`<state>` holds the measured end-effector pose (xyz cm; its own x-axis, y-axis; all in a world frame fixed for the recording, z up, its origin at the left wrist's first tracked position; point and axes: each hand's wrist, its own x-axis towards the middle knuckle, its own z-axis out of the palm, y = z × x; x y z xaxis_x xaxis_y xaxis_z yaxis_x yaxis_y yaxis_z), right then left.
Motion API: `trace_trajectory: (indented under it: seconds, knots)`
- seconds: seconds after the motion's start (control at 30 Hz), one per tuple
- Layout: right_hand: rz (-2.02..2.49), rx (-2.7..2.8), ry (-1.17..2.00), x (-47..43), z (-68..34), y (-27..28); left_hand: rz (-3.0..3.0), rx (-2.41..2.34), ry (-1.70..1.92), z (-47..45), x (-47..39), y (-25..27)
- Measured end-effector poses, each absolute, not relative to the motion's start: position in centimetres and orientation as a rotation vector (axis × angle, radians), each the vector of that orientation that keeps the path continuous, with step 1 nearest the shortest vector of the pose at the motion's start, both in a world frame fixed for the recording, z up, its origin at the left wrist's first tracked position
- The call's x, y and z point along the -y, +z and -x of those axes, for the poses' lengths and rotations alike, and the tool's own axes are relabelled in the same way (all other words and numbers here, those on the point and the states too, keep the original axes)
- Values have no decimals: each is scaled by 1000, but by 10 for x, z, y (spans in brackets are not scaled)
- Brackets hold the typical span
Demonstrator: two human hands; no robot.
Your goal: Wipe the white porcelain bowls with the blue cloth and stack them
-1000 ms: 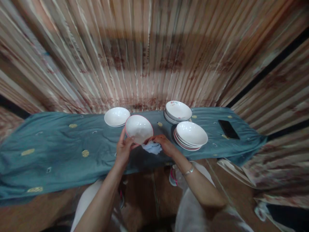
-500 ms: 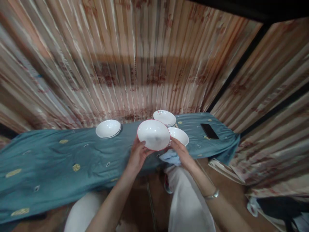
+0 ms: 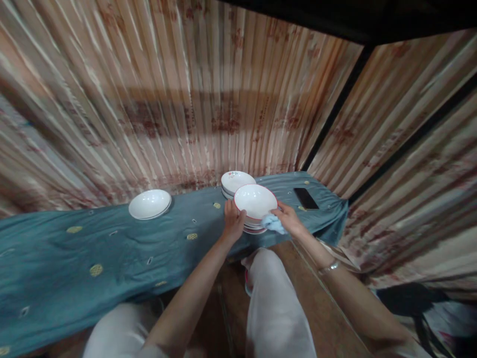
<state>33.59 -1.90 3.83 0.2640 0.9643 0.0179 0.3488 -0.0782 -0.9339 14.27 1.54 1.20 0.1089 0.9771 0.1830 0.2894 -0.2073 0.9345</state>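
Observation:
A white bowl with a red rim (image 3: 256, 201) sits on or just above a stack of bowls (image 3: 254, 229) near the front edge of the cloth-covered surface. My left hand (image 3: 234, 223) is closed on its left side, thumb at the rim. At the right rim, my right hand (image 3: 290, 220) grips the bowl and also holds a crumpled light blue cloth (image 3: 274, 223) against its front. Right behind is another stack of white bowls (image 3: 233, 183), the top one with a small floral mark. Whether the held bowl rests fully on the lower stack I cannot tell.
Farther left lie two nested white dishes (image 3: 149, 204). A black phone (image 3: 306, 198) lies to the right on the teal patterned cloth (image 3: 122, 248). Pleated curtains (image 3: 179, 99) hang behind, and a dark metal post (image 3: 335, 114) stands at the right.
Both hands have brought the red-rimmed bowl to the right and down, over the front stack. The blue cloth, formerly hanging below the right hand, now lies against the bowl's front. The view has shifted slightly.

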Motion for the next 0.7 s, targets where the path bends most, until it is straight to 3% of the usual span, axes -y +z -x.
trace_trajectory:
  seconds: [0.33, 0.7]
  knots:
    - [1777, 1618, 671, -1, -354, 24, -1591, -1527, 986, -151, -19, -13]
    - [1892, 1808, 642, -4, -363, 26, -1586, -1635, 850, -161, -7, -5]
